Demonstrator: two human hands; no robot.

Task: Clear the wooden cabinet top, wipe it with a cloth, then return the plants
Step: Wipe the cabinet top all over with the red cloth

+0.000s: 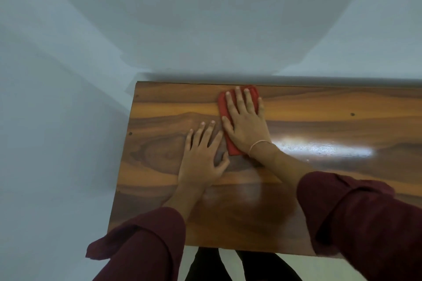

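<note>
The wooden cabinet top fills the middle and right of the head view, glossy with dark grain. A folded red cloth lies flat near its back edge. My right hand presses on the cloth with straight, spread fingers, covering most of it. My left hand rests flat on the bare wood just left of the cloth, fingers spread, its thumb near the cloth's lower corner. No plants are in view.
A pale wall rises directly behind the cabinet's back edge. The cabinet's left end stands beside pale floor or wall. My dark legs show below the front edge. Maroon sleeves cover both forearms.
</note>
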